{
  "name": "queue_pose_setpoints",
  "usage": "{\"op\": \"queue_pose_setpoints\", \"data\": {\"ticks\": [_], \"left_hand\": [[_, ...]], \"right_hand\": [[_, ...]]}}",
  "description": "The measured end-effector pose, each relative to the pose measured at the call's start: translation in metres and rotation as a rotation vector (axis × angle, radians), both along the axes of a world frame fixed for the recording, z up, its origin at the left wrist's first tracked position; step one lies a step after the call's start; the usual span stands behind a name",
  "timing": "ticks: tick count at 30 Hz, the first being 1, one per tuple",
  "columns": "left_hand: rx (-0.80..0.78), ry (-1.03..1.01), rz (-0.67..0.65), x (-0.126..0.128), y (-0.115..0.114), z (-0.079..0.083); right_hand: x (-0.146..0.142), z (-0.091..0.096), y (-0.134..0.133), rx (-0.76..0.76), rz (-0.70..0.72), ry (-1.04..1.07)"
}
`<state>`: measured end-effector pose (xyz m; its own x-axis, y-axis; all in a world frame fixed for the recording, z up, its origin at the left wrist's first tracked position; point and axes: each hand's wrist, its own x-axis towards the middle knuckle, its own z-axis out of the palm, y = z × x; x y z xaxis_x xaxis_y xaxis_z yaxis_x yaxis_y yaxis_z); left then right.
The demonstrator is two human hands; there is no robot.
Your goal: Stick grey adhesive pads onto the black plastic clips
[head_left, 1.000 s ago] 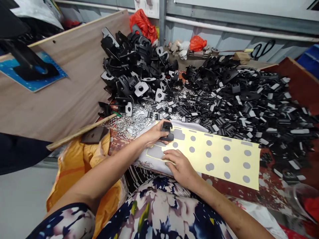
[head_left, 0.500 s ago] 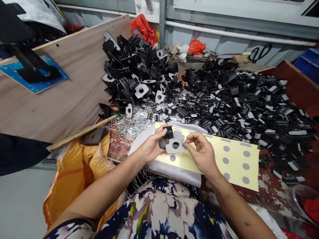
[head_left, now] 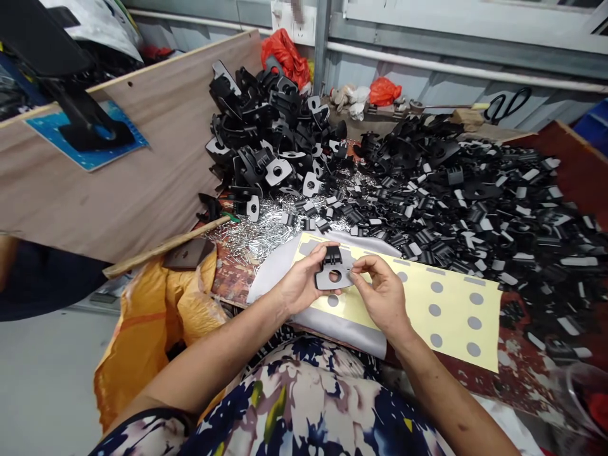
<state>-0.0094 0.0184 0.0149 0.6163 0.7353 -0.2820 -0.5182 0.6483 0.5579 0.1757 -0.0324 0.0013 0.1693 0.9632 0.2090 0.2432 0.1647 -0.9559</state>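
Note:
My left hand (head_left: 303,278) is closed around a black plastic clip part (head_left: 332,255), just above the yellow sheet. A grey pad with a round hole (head_left: 327,278) lies over the clip part's flat face, its hole about over the part's opening. My right hand (head_left: 384,294) pinches at the pad's right tip with thumb and forefinger. Whether the pad is stuck down cannot be seen. Beneath both hands lies the yellow backing sheet (head_left: 413,310) with grey dots and strips, on a grey cloth-like piece (head_left: 270,278).
Black clip parts (head_left: 275,120) are heaped behind, with smaller black pieces (head_left: 427,209) to the right. Silvery pins (head_left: 259,234) are scattered between. A wooden board (head_left: 156,133) rises on the left; a wooden stick (head_left: 166,247) and an orange bag (head_left: 142,335) sit below it.
The grey pad has come down from a tilt to lie flatter over the clip part. My right fingers stay at its tip. The view has shifted slightly left.

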Motion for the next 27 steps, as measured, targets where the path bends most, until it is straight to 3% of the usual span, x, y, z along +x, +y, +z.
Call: {"op": "queue_pose_setpoints", "data": {"ticks": [12, 19, 27], "left_hand": [[-0.020, 0.018, 0.031, -0.001, 0.000, -0.003], [-0.020, 0.054, 0.044, -0.001, -0.001, -0.004], [-0.026, 0.041, 0.045, 0.000, -0.001, -0.005]], "right_hand": [[-0.005, -0.009, 0.001, -0.005, -0.030, -0.037], [-0.008, -0.011, 0.004, -0.033, -0.032, 0.127], [-0.009, -0.012, 0.002, -0.030, -0.045, 0.022]]}}
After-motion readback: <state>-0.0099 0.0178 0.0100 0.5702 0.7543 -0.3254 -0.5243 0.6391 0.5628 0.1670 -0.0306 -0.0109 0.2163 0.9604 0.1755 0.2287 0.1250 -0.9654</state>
